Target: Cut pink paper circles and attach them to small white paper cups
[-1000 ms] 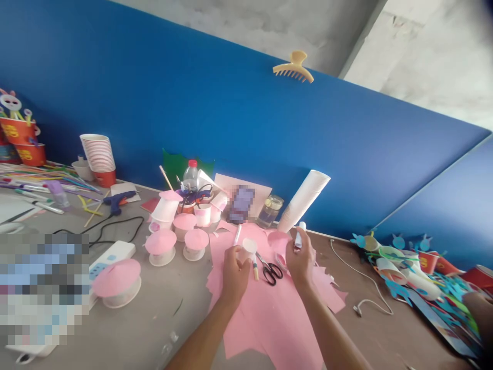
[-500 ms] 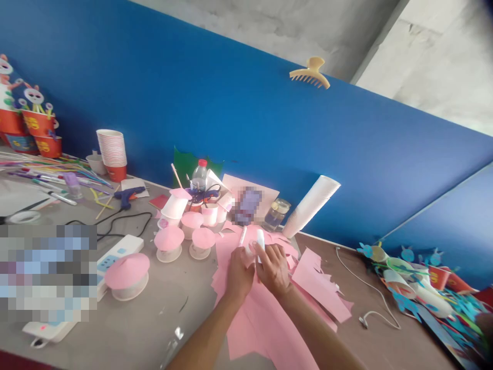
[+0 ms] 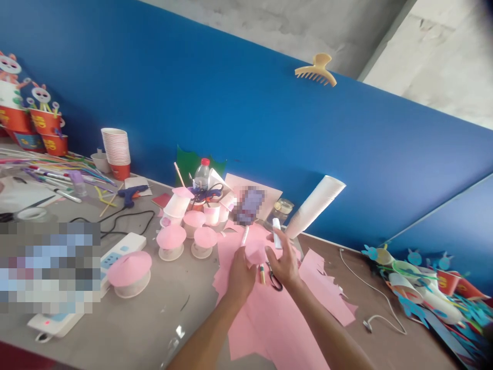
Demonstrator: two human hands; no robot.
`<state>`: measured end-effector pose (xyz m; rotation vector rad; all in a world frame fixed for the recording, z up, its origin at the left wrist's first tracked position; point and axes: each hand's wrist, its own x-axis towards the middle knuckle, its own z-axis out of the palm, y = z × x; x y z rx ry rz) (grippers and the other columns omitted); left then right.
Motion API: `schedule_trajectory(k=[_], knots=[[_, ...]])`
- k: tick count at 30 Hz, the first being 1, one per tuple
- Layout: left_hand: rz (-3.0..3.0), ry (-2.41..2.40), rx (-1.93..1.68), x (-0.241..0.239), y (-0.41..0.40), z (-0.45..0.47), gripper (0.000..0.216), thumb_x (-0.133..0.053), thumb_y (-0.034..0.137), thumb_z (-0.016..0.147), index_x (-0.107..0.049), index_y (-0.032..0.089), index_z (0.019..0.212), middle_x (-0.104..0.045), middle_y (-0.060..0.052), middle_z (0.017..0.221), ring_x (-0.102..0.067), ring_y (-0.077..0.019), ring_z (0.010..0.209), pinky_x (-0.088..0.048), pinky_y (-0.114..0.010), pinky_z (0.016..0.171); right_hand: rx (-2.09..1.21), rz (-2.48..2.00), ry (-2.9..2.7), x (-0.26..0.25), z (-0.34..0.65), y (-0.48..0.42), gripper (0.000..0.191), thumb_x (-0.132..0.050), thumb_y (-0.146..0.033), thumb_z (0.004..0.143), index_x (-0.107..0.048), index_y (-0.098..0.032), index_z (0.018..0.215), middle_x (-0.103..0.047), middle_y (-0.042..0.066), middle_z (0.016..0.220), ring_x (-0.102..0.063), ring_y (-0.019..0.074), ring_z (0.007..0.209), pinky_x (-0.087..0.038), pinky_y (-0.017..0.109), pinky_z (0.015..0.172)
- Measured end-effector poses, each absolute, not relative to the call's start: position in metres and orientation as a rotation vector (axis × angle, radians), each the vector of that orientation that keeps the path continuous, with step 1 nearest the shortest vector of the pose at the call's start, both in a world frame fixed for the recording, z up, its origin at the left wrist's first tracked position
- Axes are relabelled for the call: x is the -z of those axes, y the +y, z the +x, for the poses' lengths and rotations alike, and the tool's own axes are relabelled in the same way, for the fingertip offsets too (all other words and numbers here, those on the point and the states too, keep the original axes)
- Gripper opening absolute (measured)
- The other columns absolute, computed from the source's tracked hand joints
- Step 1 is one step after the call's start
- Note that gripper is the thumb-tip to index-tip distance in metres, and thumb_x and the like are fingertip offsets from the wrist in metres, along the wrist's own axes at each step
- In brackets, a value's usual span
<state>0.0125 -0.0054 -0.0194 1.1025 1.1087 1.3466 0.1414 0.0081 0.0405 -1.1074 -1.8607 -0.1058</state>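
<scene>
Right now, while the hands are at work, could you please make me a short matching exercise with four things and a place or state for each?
Things:
1. Right hand
2. Scissors
3. Claw clip
4. Clear bottle

Places and states:
A. On the top edge of the blue partition
B. Closed with a red cap
C. Holding a white tube
D. Lying on pink paper, partly hidden, black handle showing

Right pairs: 1-C, 2-D, 3-A, 4-B.
</scene>
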Motion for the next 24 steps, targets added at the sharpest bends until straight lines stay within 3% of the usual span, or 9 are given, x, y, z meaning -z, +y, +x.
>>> schedule_trajectory(k=[6,12,17,24], knots=[[1.248,1.173,-1.361,0.017,-0.004,0.014,0.034,-0.056,0.016,0.072,-0.057,0.018,0.106,-0.059,-0.004,0.087,-0.055,-0.0194,0.079,-0.042,-0.03,0.069,-0.042,-1.161,-2.064,-0.033,0.143,0.016,0.056,-0.054,-0.024,0.082,-0.036,-0.023,0.134,-0.058,0.01,0.122,-0.052,0.027,0.114,-0.045,0.046,0.092],[1.276,1.243,-1.328,0.016,-0.003,0.015,0.037,-0.055,0.019,0.075,-0.053,0.016,0.111,-0.058,-0.001,0.078,-0.055,-0.0165,0.07,-0.044,-0.028,0.065,-0.036,-1.146,-2.231,-0.031,0.131,0.023,0.057,-0.057,-0.02,0.075,-0.045,-0.021,0.131,-0.058,0.011,0.119,-0.051,0.0277,0.113,-0.045,0.044,0.094],[1.303,1.231,-1.29,0.017,-0.002,0.014,0.031,-0.053,0.018,0.075,-0.058,0.019,0.105,-0.063,-0.005,0.094,-0.059,-0.0197,0.084,-0.044,-0.03,0.073,-0.321,-1.391,-2.097,-0.031,0.131,0.031,0.055,-0.055,-0.025,0.078,-0.045,-0.023,0.132,-0.062,0.008,0.118,-0.06,0.024,0.101,-0.049,0.04,0.089],[1.301,1.305,-1.228,0.028,0.002,0.016,0.049,-0.056,0.016,0.072,-0.05,0.017,0.121,-0.053,-0.013,0.126,-0.05,-0.0258,0.115,-0.04,-0.034,0.093,-0.605,-1.442,-1.805,-0.019,0.139,0.044,0.05,-0.049,-0.037,0.083,-0.048,-0.021,0.13,-0.058,0.009,0.127,-0.06,0.0227,0.104,-0.046,0.039,0.092]])
